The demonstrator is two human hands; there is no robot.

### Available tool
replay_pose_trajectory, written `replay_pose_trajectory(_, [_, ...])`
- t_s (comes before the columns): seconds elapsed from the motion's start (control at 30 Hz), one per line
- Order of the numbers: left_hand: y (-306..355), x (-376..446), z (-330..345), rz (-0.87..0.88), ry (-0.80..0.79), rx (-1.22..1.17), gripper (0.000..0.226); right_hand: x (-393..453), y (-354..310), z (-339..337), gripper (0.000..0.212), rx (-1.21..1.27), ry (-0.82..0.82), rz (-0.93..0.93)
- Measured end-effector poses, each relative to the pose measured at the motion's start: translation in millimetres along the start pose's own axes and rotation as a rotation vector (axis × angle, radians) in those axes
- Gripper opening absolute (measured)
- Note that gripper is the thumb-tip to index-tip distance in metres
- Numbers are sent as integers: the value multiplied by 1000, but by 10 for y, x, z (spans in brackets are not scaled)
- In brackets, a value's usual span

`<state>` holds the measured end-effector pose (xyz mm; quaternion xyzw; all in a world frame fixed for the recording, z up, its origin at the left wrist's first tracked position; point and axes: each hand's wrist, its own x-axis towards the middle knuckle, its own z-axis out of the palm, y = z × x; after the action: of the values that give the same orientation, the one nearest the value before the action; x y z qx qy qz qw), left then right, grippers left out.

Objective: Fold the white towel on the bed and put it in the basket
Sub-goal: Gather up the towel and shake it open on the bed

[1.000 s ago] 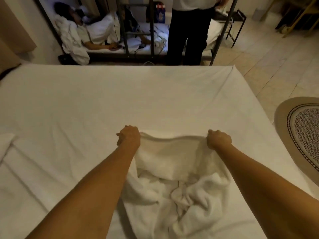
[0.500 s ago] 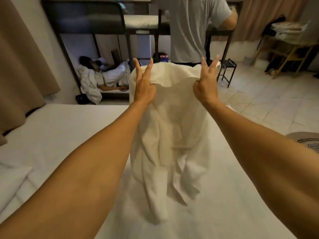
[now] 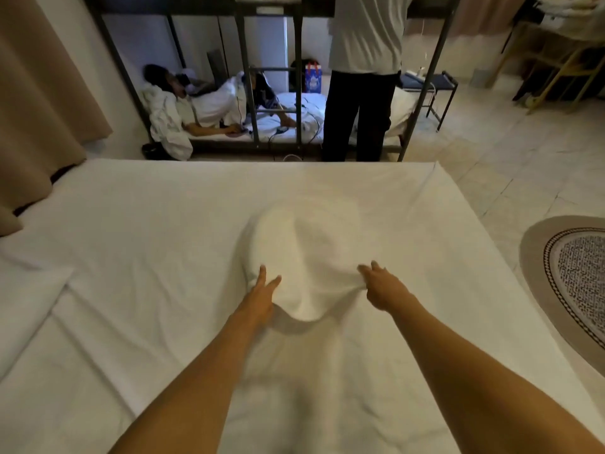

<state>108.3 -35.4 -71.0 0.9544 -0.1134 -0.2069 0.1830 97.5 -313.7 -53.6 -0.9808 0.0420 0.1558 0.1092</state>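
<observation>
both hands out over the bed (image 3: 163, 224), left hand (image 3: 260, 294) and right hand (image 3: 381, 285) pinching the white towel (image 3: 304, 257) at its near corners, other fingers splayed. towel billows just beyond the fingers, looks soft, light, floppy; corners seem the sensible hold.

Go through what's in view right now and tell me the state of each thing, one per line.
White towel: unfolded, billowing above the bed, near edge held at both corners.
Left hand: pinches the towel's left corner, other fingers straight.
Right hand: grips the right corner.
White-sheeted bed: sheet on, lightly creased.
Round patterned rug: flat on the tiled floor.
Basket: not in view.
</observation>
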Motion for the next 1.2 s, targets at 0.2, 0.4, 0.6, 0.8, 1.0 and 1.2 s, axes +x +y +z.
replay_pose_trajectory(0.2, [-289,-604,676,-126,-149,195,78,-763,112,986,63,-188,-91,25])
replay_pose_trajectory(0.4, [-323,-940,776,-165,39,362,74,-1149,266,1194,67,-311,-84,-41])
replay_pose_trajectory(0.6, [-385,-1252,776,-108,127,501,71,-1397,440,1152,62,-374,-69,-79])
replay_pose_trajectory(0.8, [-389,-1610,933,71,62,581,73,-1695,416,1168,57,-336,-112,-108])
replay_pose_trajectory(1.0, [-610,-2212,1160,194,64,661,72,-2317,409,1379,42,-403,-170,-86])
replay_pose_trajectory(1.2, [-822,-2823,1151,162,60,664,73,-2967,185,1708,31,-496,-203,-43])
